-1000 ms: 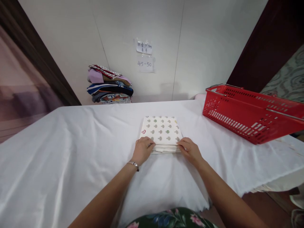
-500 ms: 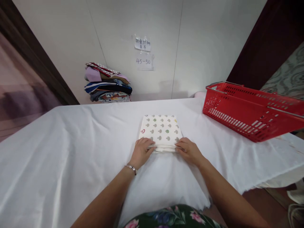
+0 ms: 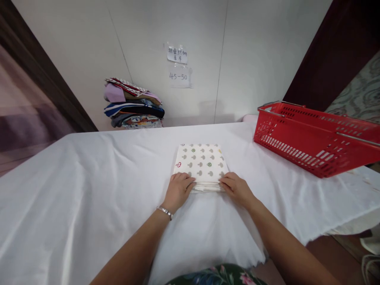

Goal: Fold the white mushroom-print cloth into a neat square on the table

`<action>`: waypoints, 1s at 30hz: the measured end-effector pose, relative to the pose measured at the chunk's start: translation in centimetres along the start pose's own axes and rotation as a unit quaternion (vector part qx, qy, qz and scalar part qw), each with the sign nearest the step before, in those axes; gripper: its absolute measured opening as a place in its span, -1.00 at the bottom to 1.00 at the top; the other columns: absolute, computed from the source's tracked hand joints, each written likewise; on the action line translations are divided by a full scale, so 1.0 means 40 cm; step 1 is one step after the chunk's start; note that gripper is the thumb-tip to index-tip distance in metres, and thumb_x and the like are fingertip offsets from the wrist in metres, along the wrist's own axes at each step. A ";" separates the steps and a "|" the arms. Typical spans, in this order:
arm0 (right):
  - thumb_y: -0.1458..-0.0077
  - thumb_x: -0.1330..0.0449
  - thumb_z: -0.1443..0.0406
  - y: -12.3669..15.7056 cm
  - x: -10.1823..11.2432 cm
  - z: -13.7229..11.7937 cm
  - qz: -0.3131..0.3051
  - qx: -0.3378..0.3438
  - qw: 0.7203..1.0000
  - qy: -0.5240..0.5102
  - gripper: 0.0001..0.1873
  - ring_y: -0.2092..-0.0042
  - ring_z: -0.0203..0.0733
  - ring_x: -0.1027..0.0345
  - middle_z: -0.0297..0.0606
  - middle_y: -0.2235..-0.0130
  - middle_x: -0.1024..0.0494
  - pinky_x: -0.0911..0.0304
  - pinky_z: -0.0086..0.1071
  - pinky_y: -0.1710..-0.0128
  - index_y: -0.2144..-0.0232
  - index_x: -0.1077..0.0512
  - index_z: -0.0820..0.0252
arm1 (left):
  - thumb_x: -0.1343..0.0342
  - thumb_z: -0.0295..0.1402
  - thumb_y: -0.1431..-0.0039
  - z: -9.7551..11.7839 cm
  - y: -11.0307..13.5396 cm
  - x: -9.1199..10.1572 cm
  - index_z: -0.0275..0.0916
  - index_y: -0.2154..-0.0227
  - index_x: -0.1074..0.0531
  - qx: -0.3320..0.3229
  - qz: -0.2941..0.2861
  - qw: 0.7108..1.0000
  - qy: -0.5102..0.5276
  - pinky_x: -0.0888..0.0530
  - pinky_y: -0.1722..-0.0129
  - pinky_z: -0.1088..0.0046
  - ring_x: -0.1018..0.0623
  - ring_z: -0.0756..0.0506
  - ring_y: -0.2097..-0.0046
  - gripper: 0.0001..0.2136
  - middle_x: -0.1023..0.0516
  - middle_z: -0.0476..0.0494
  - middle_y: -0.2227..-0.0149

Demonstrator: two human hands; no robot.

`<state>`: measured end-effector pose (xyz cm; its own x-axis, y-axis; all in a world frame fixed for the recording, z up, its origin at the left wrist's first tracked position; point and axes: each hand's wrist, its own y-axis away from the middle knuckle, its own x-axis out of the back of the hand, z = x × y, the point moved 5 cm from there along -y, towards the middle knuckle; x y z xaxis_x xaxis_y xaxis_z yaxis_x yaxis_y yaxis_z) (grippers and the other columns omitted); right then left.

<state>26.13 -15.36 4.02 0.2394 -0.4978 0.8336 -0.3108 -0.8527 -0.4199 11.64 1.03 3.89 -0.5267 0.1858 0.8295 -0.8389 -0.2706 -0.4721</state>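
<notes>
A folded white cloth (image 3: pixel 200 162) with a mushroom print lies flat in front of me, its layered edges toward my body. Most of the mushrooms are grey; a few are red, green or yellow. My left hand (image 3: pixel 179 188) grips the near left corner, thumb at the layered edge and fingers on top. At the near right corner, my right hand (image 3: pixel 236 189) pinches the layers in the same way. Some of the cloth's corners are hidden under my fingers. A silver bracelet (image 3: pixel 165 211) is on my left wrist.
A white tablecloth (image 3: pixel 97 190) with wrinkles covers the table. Folded fabrics (image 3: pixel 135 107) are piled at the back left by the wall. A red plastic basket (image 3: pixel 314 138) with metal handles stands at the right. Two paper signs (image 3: pixel 180 76) hang on the wall.
Almost nothing differs. Both hands stay at the cloth's near corners, and the cloth lies in the same place; the camera view has shifted slightly.
</notes>
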 end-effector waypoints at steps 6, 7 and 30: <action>-0.20 0.07 0.26 0.000 0.011 0.000 0.059 0.014 0.998 -0.002 -0.73 0.20 -0.16 -0.31 -0.19 0.25 -0.45 -0.30 -0.30 0.25 0.22 -0.42 0.07 | 0.14 -0.34 -0.24 0.009 -0.008 -0.003 -0.15 0.23 -0.41 -0.038 -0.007 0.999 -0.033 -0.27 0.14 0.27 -0.38 -0.08 0.23 -0.78 -0.42 -0.10 0.31; -0.20 0.07 0.26 0.001 0.013 0.000 0.067 0.016 0.998 -0.003 -0.73 0.20 -0.16 -0.31 -0.19 0.25 -0.44 -0.30 -0.30 0.26 0.21 -0.41 0.07 | 0.14 -0.35 -0.24 0.010 -0.009 -0.004 -0.16 0.25 -0.41 -0.038 -0.010 0.999 -0.035 -0.27 0.15 0.28 -0.37 -0.08 0.24 -0.79 -0.42 -0.09 0.31; -0.15 -0.03 0.24 0.005 -0.006 -0.005 -0.038 0.021 0.999 0.007 -0.81 0.17 -0.15 -0.30 -0.22 0.21 -0.44 -0.29 -0.29 0.26 0.24 -0.43 0.04 | 0.09 -0.33 -0.21 0.001 0.002 -0.003 -0.18 0.27 -0.38 -0.041 -0.026 0.999 0.016 -0.30 0.21 0.32 -0.34 -0.08 0.25 -0.84 -0.38 -0.08 0.32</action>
<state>25.80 -15.38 3.80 0.2478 -0.4294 0.8685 -0.2527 -0.8940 -0.3699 11.66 0.96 3.77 -0.4855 0.2273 0.8441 -0.8728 -0.1812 -0.4532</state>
